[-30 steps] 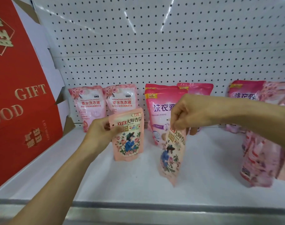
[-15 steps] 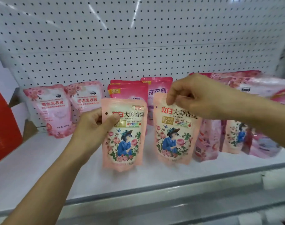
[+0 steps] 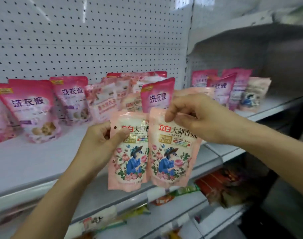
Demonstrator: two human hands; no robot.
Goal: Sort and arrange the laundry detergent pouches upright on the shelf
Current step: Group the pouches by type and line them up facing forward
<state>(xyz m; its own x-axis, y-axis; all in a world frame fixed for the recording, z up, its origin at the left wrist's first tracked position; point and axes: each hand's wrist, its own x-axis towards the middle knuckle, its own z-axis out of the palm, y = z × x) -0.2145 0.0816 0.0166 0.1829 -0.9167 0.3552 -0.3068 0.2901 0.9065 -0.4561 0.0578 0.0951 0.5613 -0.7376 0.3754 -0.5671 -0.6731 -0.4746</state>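
Observation:
Two matching peach pouches with a blue-clad figure among roses hang side by side in front of the white shelf (image 3: 26, 163). My left hand (image 3: 102, 138) grips the left pouch (image 3: 130, 163) at its upper left edge. My right hand (image 3: 190, 116) pinches the top of the right pouch (image 3: 169, 157), which overlaps the left one slightly. Both pouches are upright and off the shelf, their bottoms below its front edge. Behind them several pink pouches (image 3: 31, 107) stand or lean along the pegboard back, one magenta pouch (image 3: 157, 95) right behind my hands.
More pink pouches (image 3: 221, 88) and one peach pouch (image 3: 254, 95) stand on the adjoining shelf bay to the right. Lower shelves hold colourful packets (image 3: 221, 185). The white pegboard (image 3: 95, 40) closes the back. Bare shelf surface lies in front of the left pouches.
The view has swung right, so the red gift box is gone. Both held pouches have come off the shelf, forward and closer together, the right one turned from edge-on to face me.

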